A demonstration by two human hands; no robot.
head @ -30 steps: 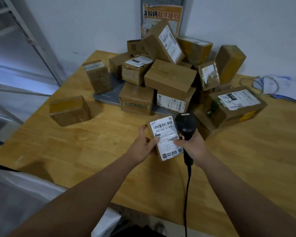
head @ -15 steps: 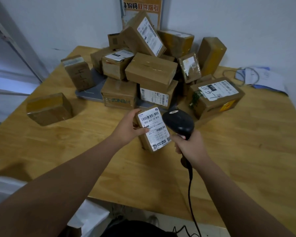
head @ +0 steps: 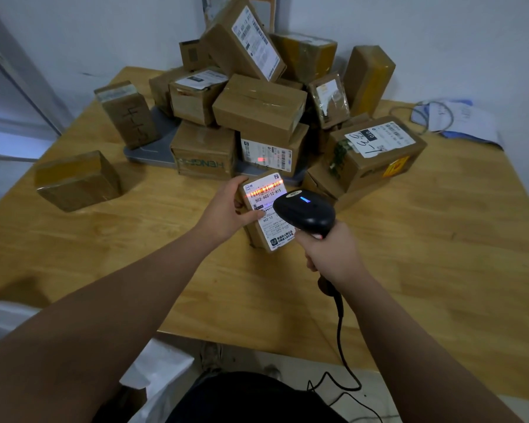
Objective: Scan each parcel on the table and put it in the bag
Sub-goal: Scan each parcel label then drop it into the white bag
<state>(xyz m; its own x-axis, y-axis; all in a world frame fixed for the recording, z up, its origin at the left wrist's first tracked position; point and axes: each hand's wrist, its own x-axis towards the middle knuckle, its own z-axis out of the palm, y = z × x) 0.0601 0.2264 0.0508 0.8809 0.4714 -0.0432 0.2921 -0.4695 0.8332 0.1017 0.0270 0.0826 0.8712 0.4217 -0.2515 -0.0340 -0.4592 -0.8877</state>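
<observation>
Here the left hand (head: 223,210) gripped the small brown cardboard parcel (head: 266,195) by its side, just beside the black corded scanner (head: 306,212) clenched in the right hand (head: 330,254), so a wavering wrist might have dragged the red beam off the barcode.

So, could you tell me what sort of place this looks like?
Probably a parcel sorting point: a heap of brown cardboard parcels on a wooden table, and a black corded barcode scanner.

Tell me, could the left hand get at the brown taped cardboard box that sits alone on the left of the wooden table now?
Probably not yet: the left hand grips the small white-labelled cardboard parcel being scanned. Otherwise only bare wooden table lies between it and the lone brown box.
</observation>
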